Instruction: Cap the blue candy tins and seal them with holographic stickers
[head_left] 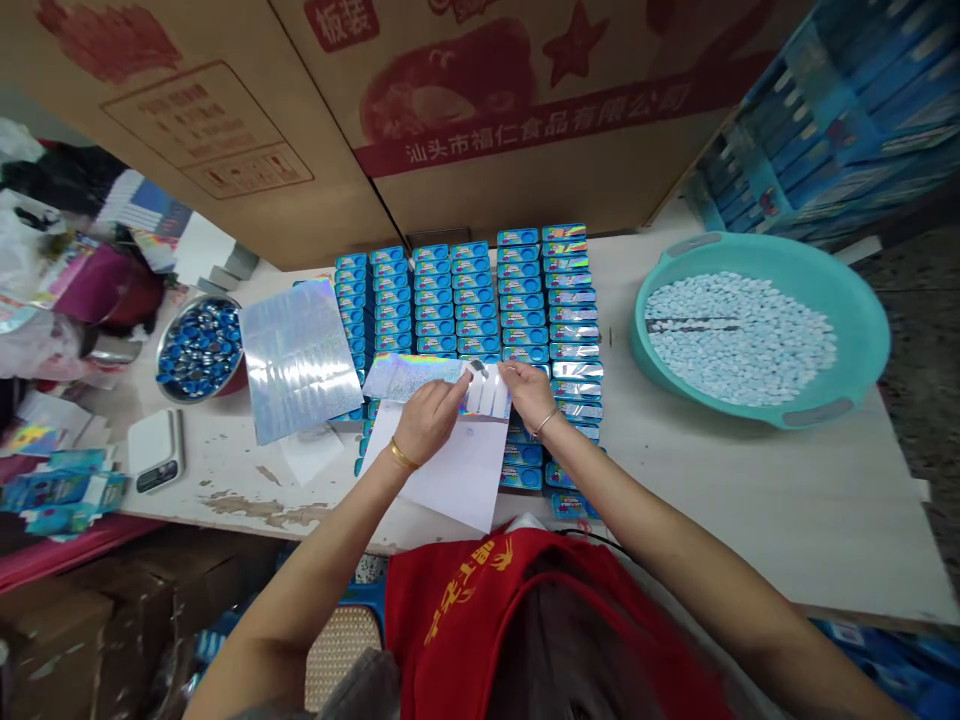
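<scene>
My left hand (431, 418) pinches a shiny holographic sticker strip (397, 377) near its middle. At the strip's right end, the thumb and fingers of my right hand (531, 395) are closed on its edge. A small dark grey piece (478, 369) shows by my left fingertips; whether it is stuck to the strip I cannot tell. Below the strip lies a white paper sheet (457, 465), over rows of small blue boxes (520, 302). Some boxes in the right-hand row have shiny silvery fronts (576, 351). A larger holographic sheet (300, 355) rests left of the rows.
On the right stands a turquoise basin (757, 415) of small white pieces. A bowl of blue and silver pieces (199, 350) and a small white scale (154, 448) are on the left. Large cardboard boxes (480, 185) line the back; stacked blue packs (847, 130) stand at back right.
</scene>
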